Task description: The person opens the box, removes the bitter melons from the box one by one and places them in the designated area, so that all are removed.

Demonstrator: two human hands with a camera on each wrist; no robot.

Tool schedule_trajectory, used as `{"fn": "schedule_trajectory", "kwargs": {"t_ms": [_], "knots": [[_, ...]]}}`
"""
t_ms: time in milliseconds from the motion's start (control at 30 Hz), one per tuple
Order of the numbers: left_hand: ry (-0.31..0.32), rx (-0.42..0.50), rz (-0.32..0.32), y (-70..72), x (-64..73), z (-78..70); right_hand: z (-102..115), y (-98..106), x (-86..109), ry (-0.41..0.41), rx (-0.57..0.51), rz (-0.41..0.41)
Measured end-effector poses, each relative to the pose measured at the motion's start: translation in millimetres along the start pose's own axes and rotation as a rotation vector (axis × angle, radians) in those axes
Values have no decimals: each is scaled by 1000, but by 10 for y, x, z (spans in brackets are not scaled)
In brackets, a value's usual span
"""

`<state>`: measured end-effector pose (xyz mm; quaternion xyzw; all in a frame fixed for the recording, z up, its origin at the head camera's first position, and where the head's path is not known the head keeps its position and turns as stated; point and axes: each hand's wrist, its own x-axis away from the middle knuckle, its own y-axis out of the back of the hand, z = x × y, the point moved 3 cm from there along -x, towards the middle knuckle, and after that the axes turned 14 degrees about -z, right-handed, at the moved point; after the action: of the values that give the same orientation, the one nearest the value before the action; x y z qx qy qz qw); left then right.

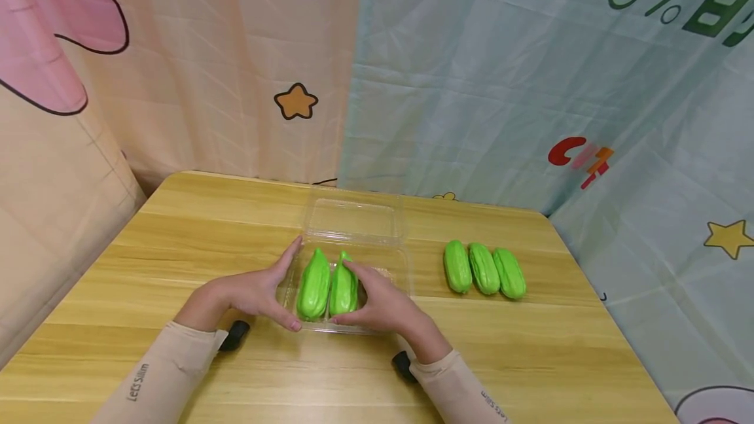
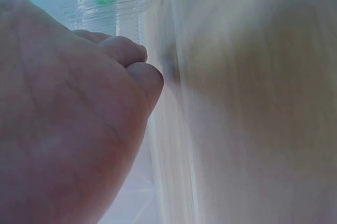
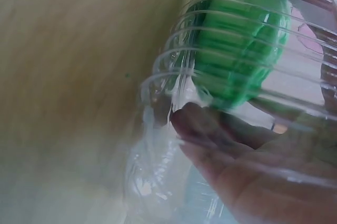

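Observation:
A clear plastic clamshell box [image 1: 383, 252] stands on the table with its lid [image 1: 353, 214] folded back. Two glossy green ridged gourds [image 1: 314, 285] lie side by side in its left part. My right hand [image 1: 383, 300] reaches into the box and holds the right-hand gourd [image 1: 343, 290] lengthwise, thumb at the near end and fingers at the far end. Through the clear wall, the right wrist view shows the thumb [image 3: 205, 129] close to the gourd's end [image 3: 237, 50]. At the box's left side my left hand [image 1: 259, 290] is spread, thumb and fingers apart, holding no gourd.
Three more green gourds [image 1: 484, 269] lie in a row on the wooden table [image 1: 235, 371], right of the box. Printed curtains [image 1: 235, 70] hang behind the table and at both sides.

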<state>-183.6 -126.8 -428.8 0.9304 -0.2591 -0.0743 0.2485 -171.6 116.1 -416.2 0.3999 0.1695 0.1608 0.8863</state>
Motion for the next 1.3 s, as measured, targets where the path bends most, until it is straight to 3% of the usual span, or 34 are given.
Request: {"fn": "schedule_trajectory", "kwargs": {"t_ms": [300, 533, 733, 967, 1133, 1300], "knots": [[-14, -7, -5, 0, -11, 14, 10, 13, 11, -38, -50, -23], [-7, -10, 1, 5, -2, 28, 32, 68, 19, -97, -198, -41], [-4, -5, 4, 11, 1, 15, 59, 176, 35, -130, -222, -59], [2, -6, 3, 10, 11, 3, 62, 356, 43, -122, -324, -90], [1, -4, 4, 7, 10, 3, 11, 489, 45, -104, -318, -128], [7, 4, 6, 5, 14, 3, -30, 614, 66, -151, -309, -153]]}}
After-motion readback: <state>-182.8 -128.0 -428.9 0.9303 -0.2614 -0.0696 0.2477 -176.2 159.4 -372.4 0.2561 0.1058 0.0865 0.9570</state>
